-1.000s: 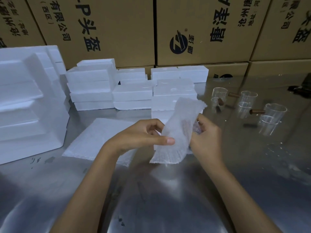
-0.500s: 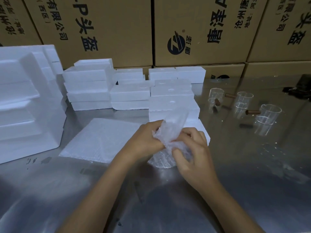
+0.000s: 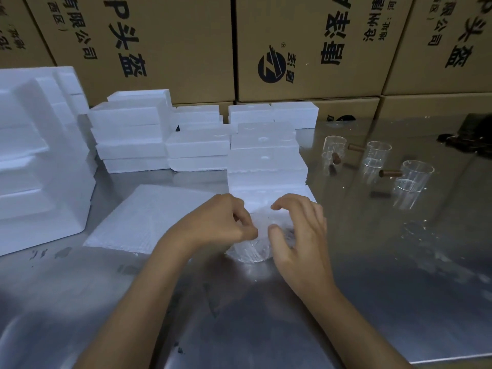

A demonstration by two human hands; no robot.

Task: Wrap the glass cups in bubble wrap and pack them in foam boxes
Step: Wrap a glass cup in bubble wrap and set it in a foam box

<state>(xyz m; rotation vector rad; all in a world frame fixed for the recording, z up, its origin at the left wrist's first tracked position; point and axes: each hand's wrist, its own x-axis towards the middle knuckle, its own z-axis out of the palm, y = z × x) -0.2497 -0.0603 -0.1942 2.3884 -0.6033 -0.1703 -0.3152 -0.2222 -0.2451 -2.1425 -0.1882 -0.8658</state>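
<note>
Right now the wrapped cup (image 3: 249, 247) sits on the shiny metal table (image 3: 372, 302), between both hands. It looks light, but glass breaks easily, and the bubble wrap is soft and slippery, so hold it around the sides. The left hand (image 3: 221, 222) pinches the wrap. The right hand (image 3: 298, 230) curls over it, loosely. White foam boxes (image 3: 263, 155) stand just behind. More bare glass cups (image 3: 378, 158) wait at the right, well apart. A stack of wrap sheets (image 3: 149, 217) lies left.
</note>
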